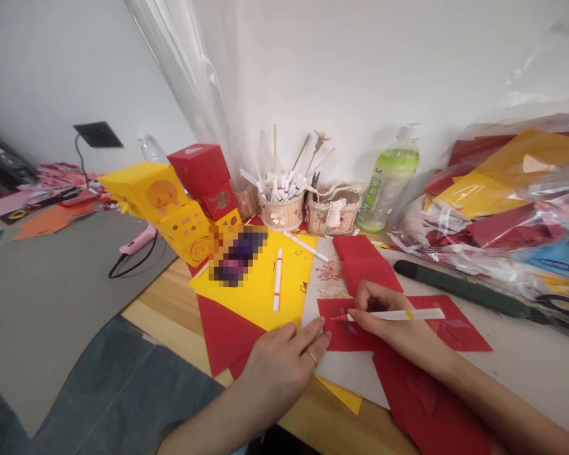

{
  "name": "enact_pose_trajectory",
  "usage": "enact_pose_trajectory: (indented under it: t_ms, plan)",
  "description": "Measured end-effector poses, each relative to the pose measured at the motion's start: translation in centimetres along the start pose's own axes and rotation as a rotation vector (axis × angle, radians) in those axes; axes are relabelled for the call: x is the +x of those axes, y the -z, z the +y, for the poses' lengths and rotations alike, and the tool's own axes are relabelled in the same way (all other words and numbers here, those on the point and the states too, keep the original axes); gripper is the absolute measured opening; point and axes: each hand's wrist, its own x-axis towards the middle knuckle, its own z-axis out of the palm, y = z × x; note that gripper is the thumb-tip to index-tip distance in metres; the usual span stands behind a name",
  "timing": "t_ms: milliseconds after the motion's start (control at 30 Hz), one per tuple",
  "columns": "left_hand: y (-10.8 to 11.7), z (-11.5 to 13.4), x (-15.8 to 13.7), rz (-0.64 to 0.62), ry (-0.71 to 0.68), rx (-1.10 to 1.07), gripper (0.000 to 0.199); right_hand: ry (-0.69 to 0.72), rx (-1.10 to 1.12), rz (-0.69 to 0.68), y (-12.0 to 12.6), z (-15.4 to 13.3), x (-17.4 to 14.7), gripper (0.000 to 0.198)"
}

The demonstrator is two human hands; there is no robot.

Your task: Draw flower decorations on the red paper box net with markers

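My right hand [389, 325] pinches a white marker [424, 314] with a yellow band. Its reddish tip points left, over a cross-shaped red paper cutout [469, 332] that has dark marks near the tip. My left hand [284, 360], a ring on one finger, rests with its fingers stretched out at the cutout's left edge. Part of the cutout is hidden beneath my right hand and forearm. Beyond my left hand, a second white marker [277, 278] with red bands lies on a yellow sheet [251, 303]. Another white pen [306, 246] lies farther back.
Decorated baskets [282, 212] hold pens and sticks beside a green drink bottle [391, 180]. Yellow paper boxes [145, 189] and red ones [203, 180] stand left. A dark green tool [459, 287], scissors [566, 306] and bagged paper scraps [497, 196] lie right. A pink corded tool [140, 240] is far left.
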Motion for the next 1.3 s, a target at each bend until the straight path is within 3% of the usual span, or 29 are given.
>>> enact_pose_trajectory:
  t_ms: [1300]
  plan:
    - [-0.32, 0.0, -0.27, -0.033, -0.013, 0.03, 0.028, -0.002, -0.056, -0.012, -0.07, -0.2, 0.04, 0.022]
